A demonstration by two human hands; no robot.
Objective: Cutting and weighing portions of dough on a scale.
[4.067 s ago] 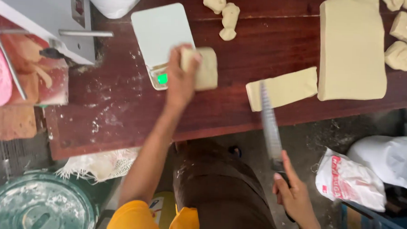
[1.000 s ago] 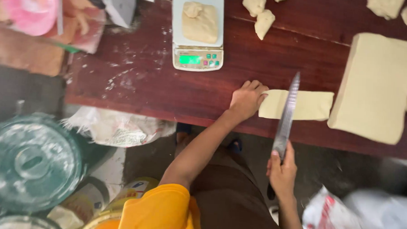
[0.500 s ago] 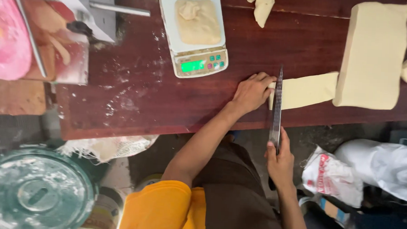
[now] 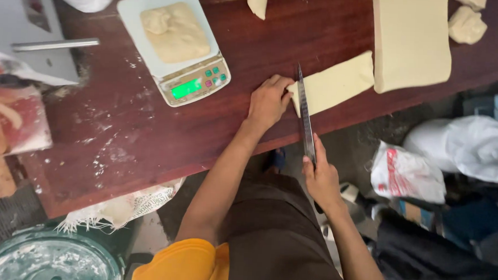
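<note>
1. Head view: the right hand is wrapped around the handle of a long steel-bladed kitchen knife, forefinger stretched along the spine, blade edge-down across the near end of a pale rectangular strip of dough.
2. The left hand lies flat on the dark red-brown wooden table, fingers close together, their tips touching the strip's cut end just beside the blade.
3. The strip lies at the table's near edge, its far end against a large pale slab of dough.
4. Left of the hands stands a white digital kitchen scale with a lit green display, a rough lump of dough on its platform.
5. Smaller dough pieces sit at the far right of the table.
6. On the floor, right of the person, lie white plastic bags; at lower left, a round green metal lid.
</note>
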